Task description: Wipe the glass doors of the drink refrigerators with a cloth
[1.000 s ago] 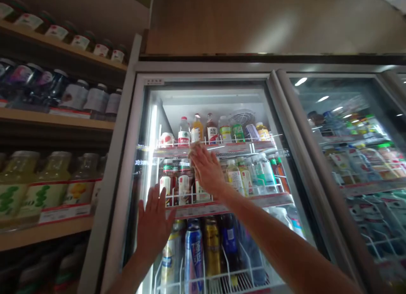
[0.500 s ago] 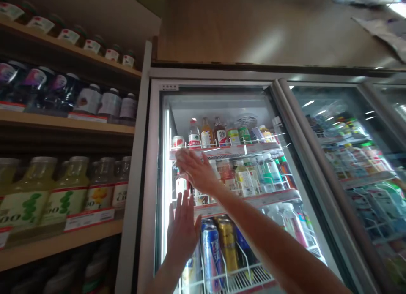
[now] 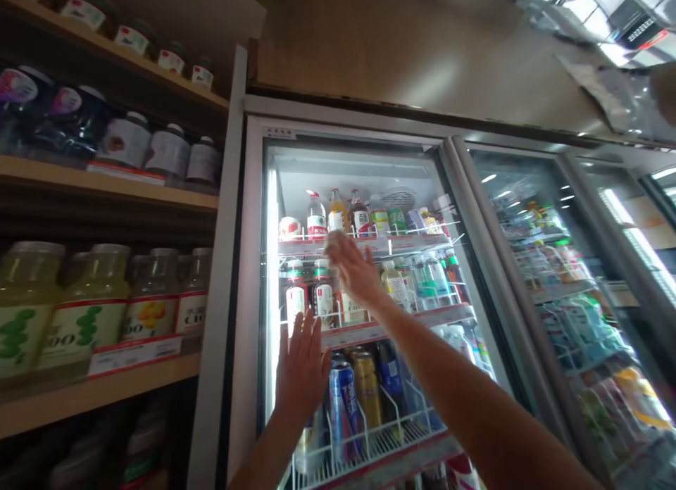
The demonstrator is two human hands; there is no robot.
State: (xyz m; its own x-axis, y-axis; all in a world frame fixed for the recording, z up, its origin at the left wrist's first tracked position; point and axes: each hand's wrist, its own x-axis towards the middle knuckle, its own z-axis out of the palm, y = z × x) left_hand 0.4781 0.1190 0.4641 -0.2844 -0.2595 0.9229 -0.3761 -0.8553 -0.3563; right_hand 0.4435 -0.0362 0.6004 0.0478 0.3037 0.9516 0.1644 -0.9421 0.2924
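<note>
The glass door (image 3: 359,166) of a lit drinks fridge stands before me. My left hand (image 3: 302,363) lies flat against the lower left part of it, fingers stretched upward. My right hand (image 3: 355,268) reaches across from the right, higher up, at the glass in front of the upper shelves. Motion smears its fingers, and a small pale patch shows at the fingertips; what it is I cannot make out. Behind the glass stand a red-capped bottle (image 3: 316,215), dark bottles with white labels (image 3: 322,293) and a blue can (image 3: 344,405).
On the left, wooden shelves (image 3: 105,177) carry jars and large juice bottles (image 3: 87,300). A grey metal post (image 3: 219,265) divides them from the fridge. More glass fridge doors (image 3: 533,187) continue to the right. Plastic-wrapped goods (image 3: 607,96) lie on top at the upper right.
My right hand has moved right and slightly up across the glass, uncovering bottles on the second shelf. My left hand stays at the lower left. The view has shifted slightly.
</note>
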